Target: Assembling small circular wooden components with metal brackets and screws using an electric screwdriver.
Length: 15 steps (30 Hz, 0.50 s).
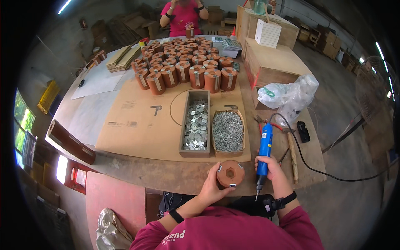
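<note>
My left hand (212, 187) grips a round reddish-brown wooden cylinder (231, 174) at the table's near edge. Its top has a central hole, and small metal clips sit around its rim. In my right hand (271, 167) is a blue electric screwdriver (265, 143), held upright with its bit pointing down, to the right of the cylinder and apart from it. A black cord runs from its upper end off to the right. Beyond the cylinder stand a long box of flat metal plates (196, 127) and a carton of small screws (228, 131).
Many similar cylinders (183, 71) crowd the far table on cardboard (133, 125). A long brown tube (71, 141) lies left. Right are plastic bags (291, 96), red-handled pliers (275, 125), a wooden-handled tool (293, 158) and a black object (303, 131). Another person (184, 17) is opposite.
</note>
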Each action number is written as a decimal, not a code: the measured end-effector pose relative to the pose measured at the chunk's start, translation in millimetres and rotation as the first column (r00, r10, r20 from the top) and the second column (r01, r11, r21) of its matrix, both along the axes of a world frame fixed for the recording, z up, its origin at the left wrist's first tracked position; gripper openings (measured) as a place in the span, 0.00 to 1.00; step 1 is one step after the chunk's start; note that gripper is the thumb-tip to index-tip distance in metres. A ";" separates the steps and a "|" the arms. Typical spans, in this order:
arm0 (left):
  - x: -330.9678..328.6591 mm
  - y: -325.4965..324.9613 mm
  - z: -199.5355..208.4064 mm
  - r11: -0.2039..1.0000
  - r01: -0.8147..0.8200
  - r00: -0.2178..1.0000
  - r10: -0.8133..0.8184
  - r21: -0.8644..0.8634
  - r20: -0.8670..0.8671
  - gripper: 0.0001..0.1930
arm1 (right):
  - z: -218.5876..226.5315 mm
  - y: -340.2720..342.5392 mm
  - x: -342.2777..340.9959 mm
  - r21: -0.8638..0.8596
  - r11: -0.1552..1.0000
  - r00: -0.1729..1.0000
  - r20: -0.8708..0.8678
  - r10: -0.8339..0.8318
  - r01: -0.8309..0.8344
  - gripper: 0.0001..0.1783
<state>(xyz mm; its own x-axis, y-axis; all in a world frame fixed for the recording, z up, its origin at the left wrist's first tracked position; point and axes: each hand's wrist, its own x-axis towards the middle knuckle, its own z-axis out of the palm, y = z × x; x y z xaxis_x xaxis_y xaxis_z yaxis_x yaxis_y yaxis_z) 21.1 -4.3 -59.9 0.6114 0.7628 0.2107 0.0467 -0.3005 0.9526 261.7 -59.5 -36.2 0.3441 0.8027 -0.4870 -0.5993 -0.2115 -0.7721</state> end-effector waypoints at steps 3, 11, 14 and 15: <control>-1.0 9.0 14.8 0.996 0.072 0.935 -0.084 0.049 0.344 0.45 | -9.8 2.0 -1.3 -0.022 1.000 0.998 0.054 0.013 -0.011 0.26; 37.0 116.2 86.9 0.976 0.091 0.954 -0.029 0.196 -0.299 0.09 | -11.7 0.6 -9.1 -0.012 0.998 0.991 0.126 -0.055 0.057 0.23; 55.3 133.4 81.1 0.887 0.238 0.831 0.025 0.396 -0.556 0.08 | -16.1 -0.2 -8.7 -0.007 0.997 0.989 0.126 -0.077 0.079 0.23; 58.1 135.5 79.7 0.886 0.242 0.830 0.021 0.395 -0.557 0.08 | -15.6 -0.6 -9.4 -0.008 0.997 0.989 0.124 -0.081 0.083 0.23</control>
